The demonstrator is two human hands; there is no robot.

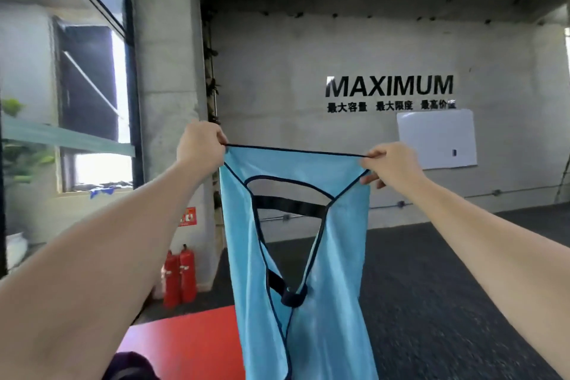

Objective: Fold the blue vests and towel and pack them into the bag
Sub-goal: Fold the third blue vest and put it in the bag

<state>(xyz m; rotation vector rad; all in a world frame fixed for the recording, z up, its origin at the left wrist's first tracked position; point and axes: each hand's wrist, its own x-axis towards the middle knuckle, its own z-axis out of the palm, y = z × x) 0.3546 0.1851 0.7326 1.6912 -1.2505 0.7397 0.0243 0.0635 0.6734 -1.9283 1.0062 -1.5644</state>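
Note:
A light blue vest (336,271) with dark navy trim and black straps hangs in the air in front of me, stretched out at arm's length. My left hand (200,145) pinches its top left corner. My right hand (388,165) pinches the top right corner. The top edge is pulled taut between both hands, and the rest of the vest drops down out of the bottom of the view. No bag or towel is in sight.
A red surface (185,342) lies below at the lower left, with a dark object (129,367) at its near edge. Two red fire extinguishers (180,274) stand by a concrete pillar (169,71). Dark carpet (431,287) covers the floor to the right. A whiteboard (436,139) hangs on the far wall.

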